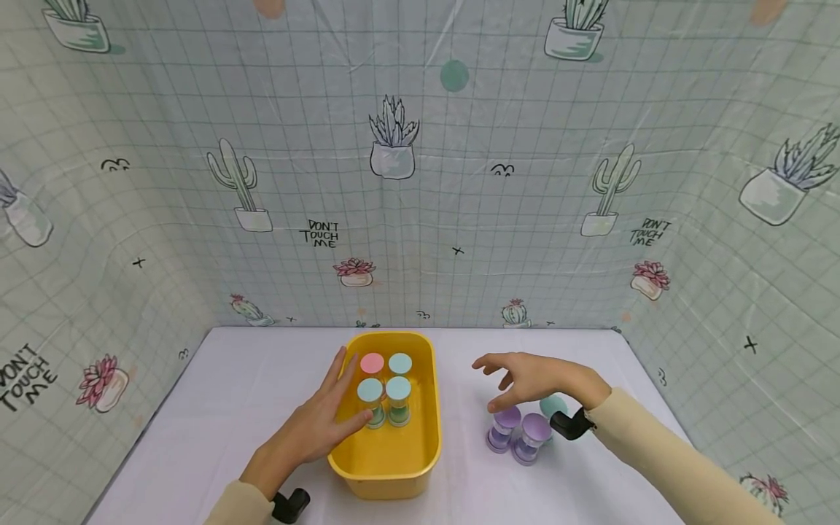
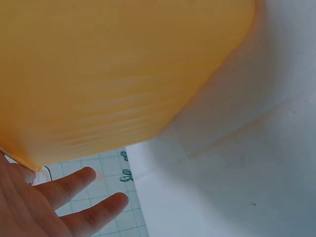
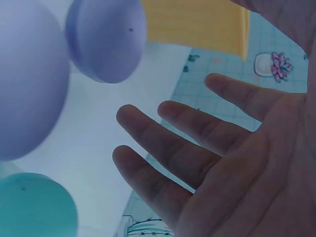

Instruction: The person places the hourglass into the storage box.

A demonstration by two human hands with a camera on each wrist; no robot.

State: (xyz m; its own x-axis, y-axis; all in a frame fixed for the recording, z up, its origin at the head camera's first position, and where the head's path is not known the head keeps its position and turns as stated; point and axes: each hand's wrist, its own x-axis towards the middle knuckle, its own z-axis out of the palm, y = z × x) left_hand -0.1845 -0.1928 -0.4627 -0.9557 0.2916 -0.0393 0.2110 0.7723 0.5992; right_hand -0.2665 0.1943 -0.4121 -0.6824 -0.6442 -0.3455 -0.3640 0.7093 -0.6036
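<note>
A yellow plastic bin (image 1: 387,487) holds a pink-capped sand timer (image 1: 372,363) and three light-blue-capped sand timers (image 1: 398,390), all upright at its far half. My left hand (image 1: 313,429) is at the bin's left rim with its fingers spread; the bin's outer wall (image 2: 108,74) fills much of the left wrist view. To the right of the bin, my right hand (image 1: 528,375) hovers over two purple-capped sand timers (image 1: 535,430), fingers extended and holding nothing. Partly behind the right wrist stands a teal-capped sand timer (image 1: 553,405), also visible as a teal cap (image 3: 37,207) in the right wrist view.
A white cloth (image 1: 197,408) covers the table. Grid-patterned curtains (image 1: 420,219) with cactus drawings enclose it at the back and both sides. Black wrist cameras (image 1: 572,424) sit on both wrists.
</note>
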